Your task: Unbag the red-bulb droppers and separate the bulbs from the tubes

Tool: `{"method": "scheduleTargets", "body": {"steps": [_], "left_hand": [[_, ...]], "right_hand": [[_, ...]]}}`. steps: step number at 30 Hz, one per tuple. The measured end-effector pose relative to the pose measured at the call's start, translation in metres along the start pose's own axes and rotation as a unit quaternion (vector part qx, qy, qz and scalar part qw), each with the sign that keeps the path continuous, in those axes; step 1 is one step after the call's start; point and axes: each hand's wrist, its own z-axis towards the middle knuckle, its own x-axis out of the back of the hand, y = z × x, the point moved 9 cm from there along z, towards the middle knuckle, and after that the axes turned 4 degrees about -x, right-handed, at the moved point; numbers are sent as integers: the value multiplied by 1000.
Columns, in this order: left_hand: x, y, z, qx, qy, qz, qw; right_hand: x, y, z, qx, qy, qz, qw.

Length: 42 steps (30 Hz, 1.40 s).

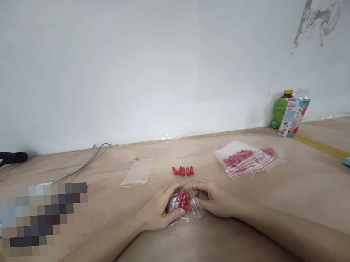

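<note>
Partly hidden by hands (159, 212): clear bag (197, 211), red pieces (184, 197) | blue-and-dark item (46, 218): pixelated

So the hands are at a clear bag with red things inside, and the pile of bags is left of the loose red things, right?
Not quite: in the head view, the pile of bags is to the right of the loose red things. The rest is true.

A wooden table (285, 191) bears a flat clear bag (139, 172), five red-ended tubes (183, 172) and overlapping filled bags (242, 160).
</note>
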Motion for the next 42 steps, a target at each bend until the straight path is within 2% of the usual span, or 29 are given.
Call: {"method": "scheduleTargets", "body": {"steps": [5,12,17,23,28,31,34,37,39,42], "left_hand": [[-3,-10,-3,8,11,-26,1000],[1,-1,0,-24,29,-49,998],[2,-4,-2,-23,37,-44,998],[1,-11,-5,6,30,-27,999],[3,-7,-4,13,25,-29,999],[4,-7,-4,18,21,-28,999],[4,-6,-5,17,21,-27,999],[6,-5,-5,11,40,-40,998],[13,-12,-5,28,83,-69,994],[30,-45,-6,129,197,-150,960]], "right_hand": [[-7,3,8,1,-33,26,999],[-21,22,11,-83,0,139,987],[-26,18,14,-80,-9,194,978],[-5,22,7,-118,2,279,953],[11,41,3,-217,20,356,909],[33,53,7,-242,61,344,905],[71,60,12,-212,137,317,914],[108,58,15,-144,229,291,918],[117,49,17,-90,261,256,926],[109,25,25,-10,274,156,949]]}}
